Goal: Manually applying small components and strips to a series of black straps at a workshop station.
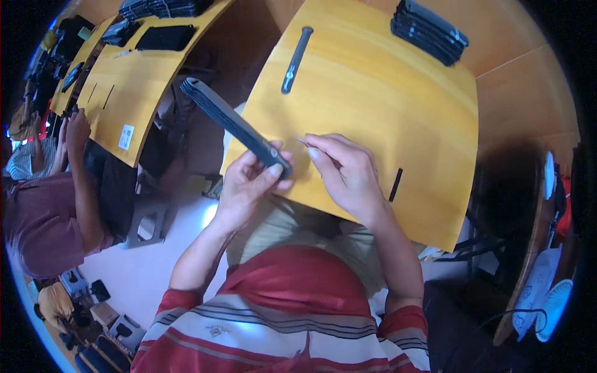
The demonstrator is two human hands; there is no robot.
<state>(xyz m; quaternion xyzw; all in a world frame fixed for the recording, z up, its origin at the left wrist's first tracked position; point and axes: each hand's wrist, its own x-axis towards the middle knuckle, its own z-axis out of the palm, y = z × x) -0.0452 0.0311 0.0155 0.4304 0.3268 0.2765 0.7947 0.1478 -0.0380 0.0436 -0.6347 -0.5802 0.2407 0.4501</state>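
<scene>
My left hand (245, 186) is closed round the near end of a stack of long, dark, flat strips (227, 121) with rounded ends. The stack slants up to the left, past the table's left edge. My right hand (348, 168), fingers pinched, holds a thin pointed metal tool (302, 141); most of it is hidden in my fingers, so its kind is unclear. The tip points at the stack but stays apart from it. A single dark strip (296, 61) lies on the yellow wooden table (373, 105), beyond my hands.
At the table's far right edge sits a bundle of dark strips (429, 34). A narrow black slot or bar (396, 184) marks the tabletop right of my right hand. To the left, a person in a maroon top (50, 217) sits at another yellow table (140, 81) bearing more dark bundles.
</scene>
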